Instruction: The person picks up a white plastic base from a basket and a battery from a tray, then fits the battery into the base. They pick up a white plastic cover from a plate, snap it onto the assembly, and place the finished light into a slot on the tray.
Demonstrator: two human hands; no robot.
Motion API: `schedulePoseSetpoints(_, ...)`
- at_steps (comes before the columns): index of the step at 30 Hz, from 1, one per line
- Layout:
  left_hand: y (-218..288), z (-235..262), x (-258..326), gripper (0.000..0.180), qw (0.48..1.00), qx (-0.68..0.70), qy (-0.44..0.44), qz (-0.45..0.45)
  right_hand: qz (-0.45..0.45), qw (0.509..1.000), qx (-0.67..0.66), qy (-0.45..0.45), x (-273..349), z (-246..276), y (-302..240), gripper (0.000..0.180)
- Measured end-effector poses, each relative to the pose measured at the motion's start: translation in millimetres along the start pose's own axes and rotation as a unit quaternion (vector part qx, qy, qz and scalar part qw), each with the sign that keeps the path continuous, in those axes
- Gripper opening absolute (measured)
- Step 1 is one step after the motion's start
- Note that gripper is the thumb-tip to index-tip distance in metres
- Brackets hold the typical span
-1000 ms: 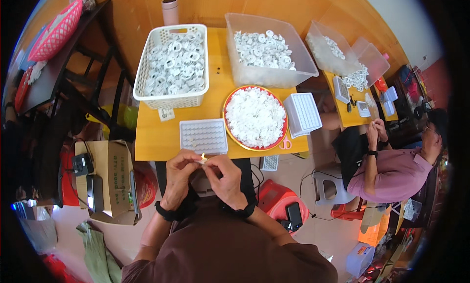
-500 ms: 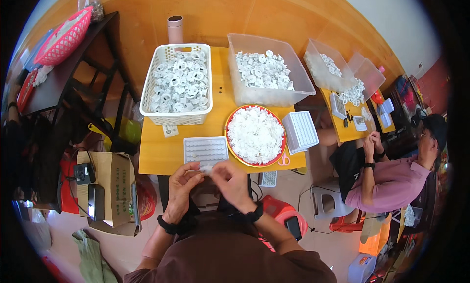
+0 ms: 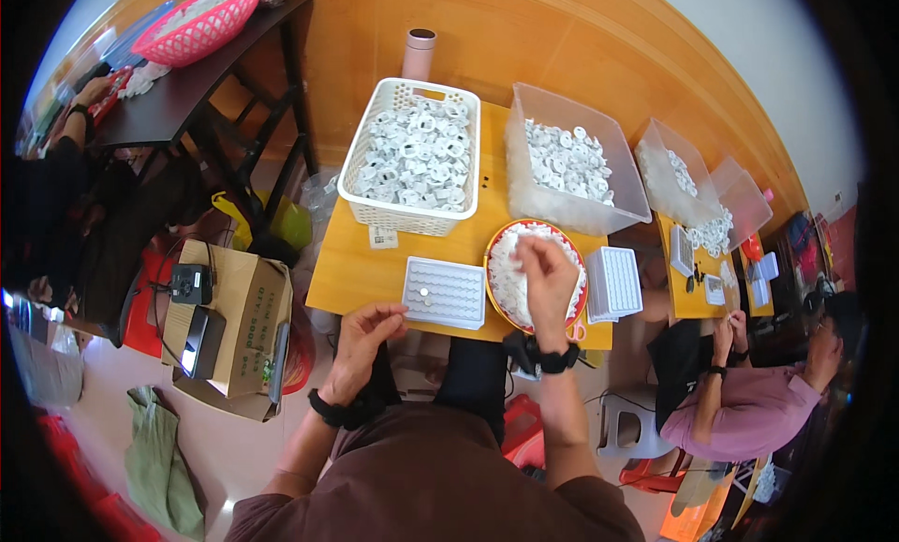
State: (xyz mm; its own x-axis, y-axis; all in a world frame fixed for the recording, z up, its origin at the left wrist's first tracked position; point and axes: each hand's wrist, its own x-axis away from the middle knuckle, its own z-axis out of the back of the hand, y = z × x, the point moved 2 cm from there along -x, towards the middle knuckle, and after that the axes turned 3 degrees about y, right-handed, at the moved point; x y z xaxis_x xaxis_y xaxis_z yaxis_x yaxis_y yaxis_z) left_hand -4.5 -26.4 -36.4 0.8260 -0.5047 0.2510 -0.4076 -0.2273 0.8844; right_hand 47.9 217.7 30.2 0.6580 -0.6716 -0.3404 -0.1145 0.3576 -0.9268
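My left hand [image 3: 363, 345] is by the near left corner of a white ribbed tray [image 3: 468, 305], thumb and fingers drawn together. Whatever may be between its fingertips is too small to make out. Small round pale pieces [image 3: 424, 292] lie at the left in the tray. Above a round red-and-yellow-rimmed plate [image 3: 489, 273] hovers my right hand [image 3: 551, 282], fingers bent and closed in. Its fingertips hide whatever they might hold. Small white plastic pieces [image 3: 510, 270] are heaped on the plate, partly covered by that hand.
Behind stand a white basket [image 3: 348, 191] and a clear bin [image 3: 571, 197] of white round parts. A stack of trays [image 3: 615, 282] and pink scissors [image 3: 577, 330] flank the plate. A pink flask [image 3: 419, 55] stands at the back. One person [image 3: 749, 401] sits right; another's hand [image 3: 92, 92] shows left.
My hands were together over the near table edge at a small white piece. They are now apart, the right over the plate. Pale pieces now show in the tray. The view has shifted.
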Motion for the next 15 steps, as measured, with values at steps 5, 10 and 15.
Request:
schedulePoseSetpoints(5,52,13,-50,0.023,0.988,-0.115,-0.034,-0.100,-0.065,0.996,0.061,-0.025,63,9,29,0.009)
schedulePoseSetpoints(10,99,17,-126,0.022,0.926,-0.276,-0.011,-0.257,-0.084,0.982,0.110,-0.128,121,18,50,0.009)
schedulePoseSetpoints(15,106,1,-189,0.023,0.829,-0.459,0.046,-0.316,-0.113,0.915,0.188,-0.339,178,24,107,0.012)
